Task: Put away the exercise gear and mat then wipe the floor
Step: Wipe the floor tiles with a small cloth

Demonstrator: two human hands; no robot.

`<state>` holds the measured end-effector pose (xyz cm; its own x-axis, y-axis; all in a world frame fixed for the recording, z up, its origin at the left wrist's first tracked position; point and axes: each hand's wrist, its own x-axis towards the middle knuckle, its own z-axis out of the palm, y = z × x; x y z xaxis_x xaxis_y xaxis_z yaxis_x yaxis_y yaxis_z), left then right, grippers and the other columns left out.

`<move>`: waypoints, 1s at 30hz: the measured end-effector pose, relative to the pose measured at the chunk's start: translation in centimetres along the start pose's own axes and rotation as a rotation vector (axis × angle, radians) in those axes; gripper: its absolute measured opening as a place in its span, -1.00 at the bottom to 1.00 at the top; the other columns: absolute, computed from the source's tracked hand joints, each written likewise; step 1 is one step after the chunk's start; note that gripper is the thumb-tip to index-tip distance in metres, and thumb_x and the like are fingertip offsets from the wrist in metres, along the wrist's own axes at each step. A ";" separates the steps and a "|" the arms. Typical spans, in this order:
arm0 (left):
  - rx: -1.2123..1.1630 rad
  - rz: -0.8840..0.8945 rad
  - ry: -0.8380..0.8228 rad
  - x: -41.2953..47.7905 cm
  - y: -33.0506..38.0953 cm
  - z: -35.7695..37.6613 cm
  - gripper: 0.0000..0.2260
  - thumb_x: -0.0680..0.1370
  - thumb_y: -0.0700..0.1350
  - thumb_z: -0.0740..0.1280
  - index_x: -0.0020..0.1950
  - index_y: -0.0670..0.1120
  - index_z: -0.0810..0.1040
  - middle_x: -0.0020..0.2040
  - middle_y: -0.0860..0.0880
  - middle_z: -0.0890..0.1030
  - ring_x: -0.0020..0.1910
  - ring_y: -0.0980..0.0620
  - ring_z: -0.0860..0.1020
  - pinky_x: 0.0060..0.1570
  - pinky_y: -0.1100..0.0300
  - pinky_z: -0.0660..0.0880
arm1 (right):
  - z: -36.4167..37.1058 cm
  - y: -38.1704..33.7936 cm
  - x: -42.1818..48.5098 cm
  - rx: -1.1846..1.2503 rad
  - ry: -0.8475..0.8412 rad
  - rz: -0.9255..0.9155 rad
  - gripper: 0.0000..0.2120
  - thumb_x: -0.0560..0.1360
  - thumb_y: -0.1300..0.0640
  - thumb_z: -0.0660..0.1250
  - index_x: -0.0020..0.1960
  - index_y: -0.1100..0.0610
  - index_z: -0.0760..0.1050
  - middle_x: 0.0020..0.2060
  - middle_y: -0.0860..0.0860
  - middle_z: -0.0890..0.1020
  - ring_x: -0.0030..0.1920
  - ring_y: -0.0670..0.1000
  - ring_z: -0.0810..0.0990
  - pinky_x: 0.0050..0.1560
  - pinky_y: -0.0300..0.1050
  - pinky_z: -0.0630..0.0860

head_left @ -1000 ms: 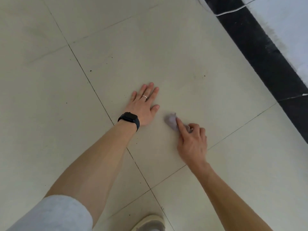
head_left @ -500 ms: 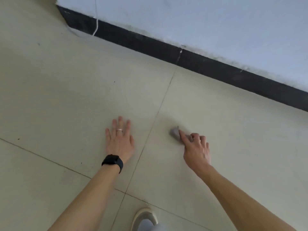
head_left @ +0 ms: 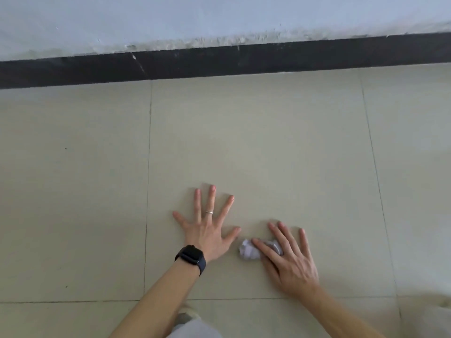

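The right hand (head_left: pixel 289 261) lies palm-down on the floor with its fingers stretched out and spread. Under them it pins a small crumpled wad of pale lilac-white tissue (head_left: pixel 249 251), pressing it against the tile rather than gripping it; the index finger lies across the wad's top, and most of the wad sticks out at about 9 o'clock from the hand.

Just beside the wad, again at 9 o'clock, the left hand (head_left: pixel 207 230) is planted flat, fingers fanned wide and holding nothing. Its thumb tip is near the tissue but apart from it. A thin silver ring (head_left: pixel 209 212) sits on one finger and a black smartwatch with a dark band (head_left: pixel 191 256) wraps the wrist. Both bare forearms run in from 6 o'clock.

Between the forearms, at the bottom edge, shows a blurred bit of pale shoe and light grey garment (head_left: pixel 192 328); I cannot tell more of it.

Both hands rest on one large beige glazed floor tile (head_left: pixel 256 147), with thin grout lines at 9 o'clock, 3 o'clock and 6 o'clock. At 12 o'clock, well apart from the hands, a black skirting strip (head_left: pixel 219 62) runs along the base of a pale bluish-white wall (head_left: pixel 219 18), whose lower edge looks rough and scuffed.
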<state>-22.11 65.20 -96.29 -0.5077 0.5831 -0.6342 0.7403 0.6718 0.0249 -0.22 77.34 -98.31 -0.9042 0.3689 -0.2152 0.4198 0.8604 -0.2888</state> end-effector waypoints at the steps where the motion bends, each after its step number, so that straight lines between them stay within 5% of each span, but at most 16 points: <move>1: 0.012 -0.008 -0.011 0.1 0.1 0.1 -0.29 0.51 0.49 -0.14 0.48 0.30 -0.49 0.49 0.01 -0.58 0.48 -0.21 -0.52 0.21 -0.67 -0.08 | 0.2 0.1 0.1 -0.005 0.005 -0.011 -0.54 0.57 -0.11 0.29 0.47 -0.23 0.37 0.50 0.08 0.37 0.53 0.13 0.28 0.43 0.36 0.22; 9: 0.016 -0.037 -0.179 1.5 0.2 -1.0 -0.27 0.44 0.55 -0.18 0.33 0.36 -0.64 0.40 0.06 -0.68 0.39 -0.17 -0.64 0.21 -0.68 -0.10 | 1.3 1.0 0.3 -0.079 0.026 -0.072 -0.45 0.52 -0.11 0.35 0.49 -0.21 0.33 0.52 0.11 0.32 0.53 0.16 0.28 0.44 0.41 0.16; 19: 0.128 -0.145 -0.314 2.0 1.3 -2.0 -0.27 0.45 0.52 -0.15 0.28 0.33 -0.67 0.34 0.03 -0.73 0.40 -0.20 -0.63 0.26 -0.60 0.06 | 1.2 1.5 0.5 -0.035 -0.069 -0.122 -0.47 0.61 -0.02 0.19 0.55 -0.23 0.20 0.58 0.04 0.18 0.58 0.11 0.13 0.46 0.41 0.03; 21: 0.168 -0.150 -0.245 1.3 2.4 -2.4 -0.26 0.53 0.44 -0.08 0.44 0.27 -0.55 0.46 -0.05 -0.61 0.52 -0.29 -0.41 0.30 -0.49 0.16 | 0.2 2.0 0.6 0.019 -0.127 -0.141 -0.42 0.56 0.14 0.12 0.54 -0.20 0.25 0.58 0.00 0.19 0.58 0.09 0.14 0.47 0.38 0.07; 24: 0.162 -0.061 -0.131 -1.3 4.1 -4.3 -0.37 0.64 0.05 0.14 0.63 0.04 -0.10 0.63 -0.19 -0.05 0.51 -0.27 0.18 0.34 -0.18 0.29 | -4.1 2.3 2.3 0.117 -0.262 -0.082 -0.45 0.53 0.25 0.05 0.43 -0.10 0.44 0.52 -0.03 0.33 0.53 0.05 0.27 0.47 0.22 0.22; 27: 0.171 0.027 -0.183 -5.4 6.0 -7.8 -0.41 0.62 -0.05 0.14 0.62 0.07 -0.03 0.60 -0.09 0.15 0.55 -0.14 0.14 0.40 -0.18 0.19 | -10.1 3.5 3.6 0.236 -0.555 0.205 -0.48 0.57 0.28 0.13 0.40 -0.17 0.40 0.35 -0.06 0.43 0.30 0.14 0.48 0.20 0.04 0.45; 30: 0.108 0.027 -0.235 -9.9 8.6 -13.1 -0.41 0.63 -0.04 0.14 0.61 0.10 -0.02 0.61 -0.09 0.13 0.58 -0.11 0.08 0.43 -0.22 0.18 | -18.2 5.2 1.7 0.274 -0.600 0.361 -0.55 0.59 0.25 0.15 0.32 -0.19 0.46 0.10 -0.03 0.49 0.03 0.13 0.50 -0.11 -0.03 0.43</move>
<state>-16.49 71.13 -79.65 -0.3804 0.4696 -0.7967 0.8012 0.5976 -0.0303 -0.98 88.86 -83.26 -0.5415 0.2896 -0.7893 0.7575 0.5752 -0.3086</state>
